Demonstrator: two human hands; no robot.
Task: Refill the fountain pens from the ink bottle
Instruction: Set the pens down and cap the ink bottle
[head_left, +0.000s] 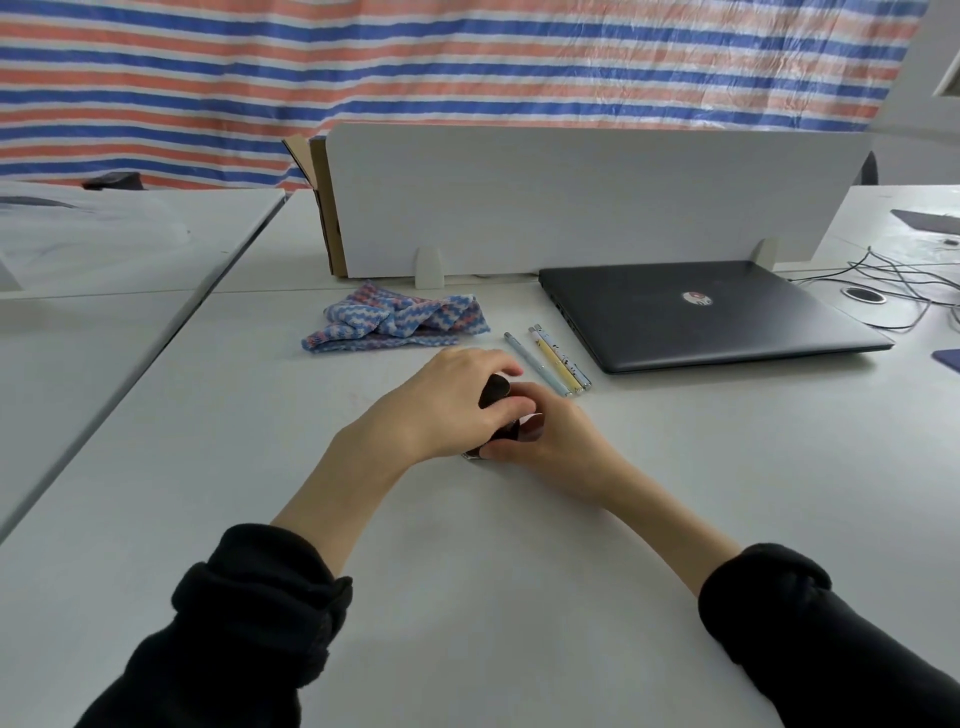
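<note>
A small dark ink bottle (522, 430) stands on the white desk (467, 571), mostly hidden by my hands. My left hand (447, 402) curls over its dark cap (493, 391) from above. My right hand (545, 436) grips the bottle's body from the right. Three capped fountain pens lie side by side just beyond my hands: a pale blue pen (535, 364), a yellow pen (555, 359) and a third pen (565, 356) with a light patterned barrel.
A crumpled blue, pink and white cloth (395, 319) lies behind my left hand. A shut dark laptop (701, 312) sits at the back right, cables (904, 291) beyond it. A white divider panel (571, 202) and a cardboard box (324, 208) stand at the desk's far edge.
</note>
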